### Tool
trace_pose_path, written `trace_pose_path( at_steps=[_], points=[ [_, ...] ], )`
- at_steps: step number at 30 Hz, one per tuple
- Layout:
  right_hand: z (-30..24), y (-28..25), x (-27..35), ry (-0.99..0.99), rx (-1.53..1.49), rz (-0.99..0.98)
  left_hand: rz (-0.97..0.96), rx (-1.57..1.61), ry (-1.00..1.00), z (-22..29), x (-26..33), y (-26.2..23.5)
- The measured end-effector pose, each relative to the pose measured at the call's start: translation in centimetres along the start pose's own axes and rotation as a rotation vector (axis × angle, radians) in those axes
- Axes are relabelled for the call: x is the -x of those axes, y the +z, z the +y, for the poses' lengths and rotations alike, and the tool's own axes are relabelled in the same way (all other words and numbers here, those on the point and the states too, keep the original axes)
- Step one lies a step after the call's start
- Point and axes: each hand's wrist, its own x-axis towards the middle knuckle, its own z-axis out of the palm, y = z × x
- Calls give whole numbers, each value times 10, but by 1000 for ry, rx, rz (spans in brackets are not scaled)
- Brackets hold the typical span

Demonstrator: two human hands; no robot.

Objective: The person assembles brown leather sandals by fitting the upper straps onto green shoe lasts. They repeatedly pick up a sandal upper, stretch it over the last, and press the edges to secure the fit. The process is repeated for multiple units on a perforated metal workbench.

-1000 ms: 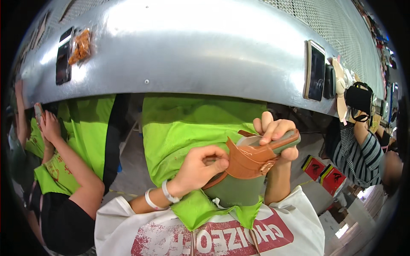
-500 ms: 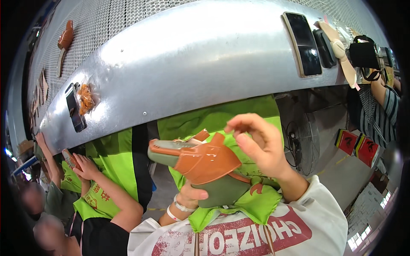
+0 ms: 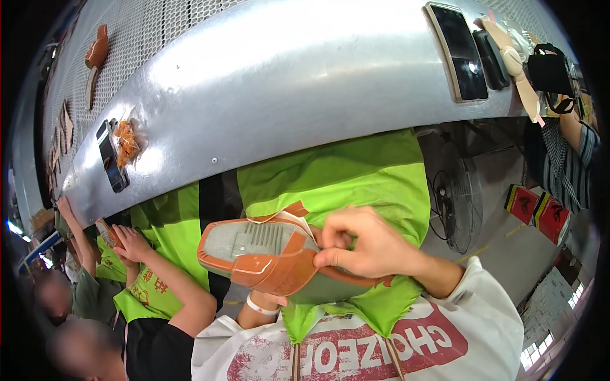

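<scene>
A brown leather shoe upper on a last [image 3: 267,257] lies sole-up in front of me, its grey insole board facing the camera. My right hand [image 3: 362,247] pinches the brown leather edge at the shoe's right end, fingers curled over it. My left hand [image 3: 270,300] holds the shoe from underneath. It is mostly hidden by the shoe; only its wrist with a white band shows. A bright green cloth [image 3: 356,178] hangs behind and under the shoe.
A curved silver metal housing [image 3: 286,82] spans the top, with a dark phone [image 3: 460,51] and another phone [image 3: 111,155] lying on it. At left a co-worker's hands [image 3: 130,244] hold a brown shoe piece. A fan [image 3: 460,203] and red boxes [image 3: 537,209] are on the right.
The shoe has turned from its side to sole-up. My right hand, raised above it before, has come down and pinched its leather edge. The view has shifted slightly.
</scene>
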Motion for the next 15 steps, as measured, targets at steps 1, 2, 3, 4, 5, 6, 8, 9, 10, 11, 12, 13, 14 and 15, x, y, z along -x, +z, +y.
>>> trace_pose_path(
  at_steps=[1, 2, 3, 4, 5, 6, 8, 9, 10, 11, 12, 13, 14, 15],
  points=[
    [-4, -5, -7, 30, -22, -58, 19, -8, 9, 3, 1, 1],
    [-2, -5, -10, -33, -53, -127, 33, -16, 31, 6, 0, 0],
    [2, -7, -13, -92, -73, -173, 31, -13, 33, 7, -7, -4],
    [1, -10, -13, -50, -192, -271, 40, -20, 33, 10, -12, -6],
    [-1, -11, -13, 0, -313, -368, 54, -34, 24, 12, -13, -6],
    [-2, -14, -14, 64, -423, -456, 77, -39, 9, 12, -17, -8],
    [23, -10, -2, -95, -372, -351, 134, -71, -54, 15, -22, -13],
    [23, -12, 4, -177, -270, -206, 167, -93, -92, 18, -26, -16],
    [22, -13, 8, -240, -160, -58, 203, -126, -131, 21, -25, -17],
    [17, -17, 12, -265, -38, 37, 143, -157, -134, 27, -28, -15],
    [13, -16, 19, -275, 84, 145, 61, -179, -142, 32, -33, -14],
    [12, -12, 23, -272, 181, 210, -155, -174, -24, 36, -42, -7],
    [6, -7, 28, -240, 261, 269, -46, -157, -25, 35, -40, 4],
    [-4, -3, 30, -216, 342, 330, 58, -146, -22, 30, -41, 19]
  ],
)
